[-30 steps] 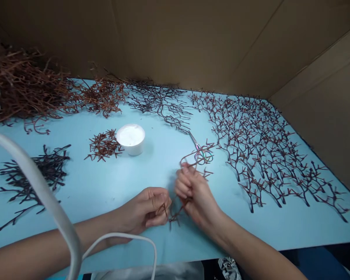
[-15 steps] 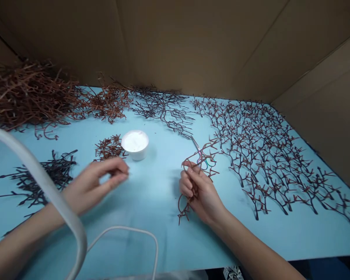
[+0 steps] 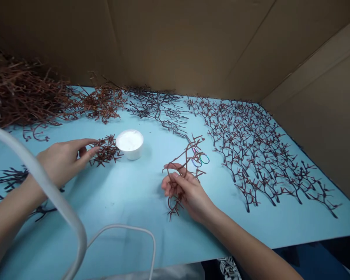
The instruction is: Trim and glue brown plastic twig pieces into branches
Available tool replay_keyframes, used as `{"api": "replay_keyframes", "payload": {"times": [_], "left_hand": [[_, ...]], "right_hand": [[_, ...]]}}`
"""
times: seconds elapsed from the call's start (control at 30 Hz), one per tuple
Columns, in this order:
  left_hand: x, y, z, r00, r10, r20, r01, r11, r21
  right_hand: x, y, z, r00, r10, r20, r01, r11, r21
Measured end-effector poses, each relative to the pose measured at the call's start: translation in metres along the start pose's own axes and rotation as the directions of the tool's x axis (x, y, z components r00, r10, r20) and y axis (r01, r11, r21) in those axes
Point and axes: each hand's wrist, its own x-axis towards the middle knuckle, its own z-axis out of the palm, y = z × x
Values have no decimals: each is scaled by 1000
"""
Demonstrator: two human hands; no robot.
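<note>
My left hand (image 3: 62,159) reaches to the left edge of a small pile of short brown twig pieces (image 3: 108,151). Its thumb and forefinger are apart at the pile, and I see nothing held between them. My right hand (image 3: 191,190) is closed around a thin, branching brown twig (image 3: 187,155); its forked tips stick out above and below the fingers. Beside the small pile stands a white cup (image 3: 130,146) with white contents. Scissors (image 3: 196,155) with shiny coloured handles lie behind the right hand, partly covered by the twig.
Dark forked stems with brown tips (image 3: 251,147) spread over the right side. Dark bare branches (image 3: 157,105) and a tall brown heap (image 3: 23,93) line the back, before cardboard walls (image 3: 175,42). A white curved tube (image 3: 46,186) crosses the left foreground. Dark stems (image 3: 13,177) lie under the left arm.
My left hand has moved left and its fingers have parted at the small brown pile. The right hand still holds the twig. The view has shifted slightly to the right.
</note>
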Motion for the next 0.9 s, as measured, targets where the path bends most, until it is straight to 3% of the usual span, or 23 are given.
{"api": "replay_keyframes", "payload": {"times": [0.07,0.13,0.23,0.33,0.4,0.5,0.57,0.67,0.73,0.83,0.9], "left_hand": [[0,2,-5,1000,-22,12,20,991,131],[-1,4,-7,997,-35,-74,46,987,155],[-7,11,-8,964,33,-263,-17,998,61],[-20,26,-13,926,75,-369,-120,988,-101],[-29,41,-18,904,148,-401,-253,941,-225],[-37,64,-24,784,389,-483,-579,739,-344],[-38,75,-25,737,492,-464,-669,630,-395],[-34,82,-21,771,564,-296,-631,613,-475],[-31,82,-17,801,565,-196,-574,634,-517],[-30,80,-12,867,483,-127,-441,622,-647],[-32,80,-8,925,370,-86,-293,551,-781]], "right_hand": [[0,1,0,1000,-13,23,14,1000,-24],[-1,2,0,998,-32,47,35,998,-58],[-3,0,0,994,-15,104,31,988,-151],[-7,-6,2,978,98,182,-42,956,-290],[-10,-9,4,964,182,194,-97,920,-381],[-13,-12,6,949,249,194,-127,865,-486],[-14,-12,5,930,279,241,-115,841,-528],[-14,-11,1,896,295,333,-55,816,-575],[-13,-12,-2,899,215,382,56,808,-587],[-11,-16,-5,924,-39,381,290,723,-627],[-12,-19,-5,897,-321,305,440,564,-699]]}}
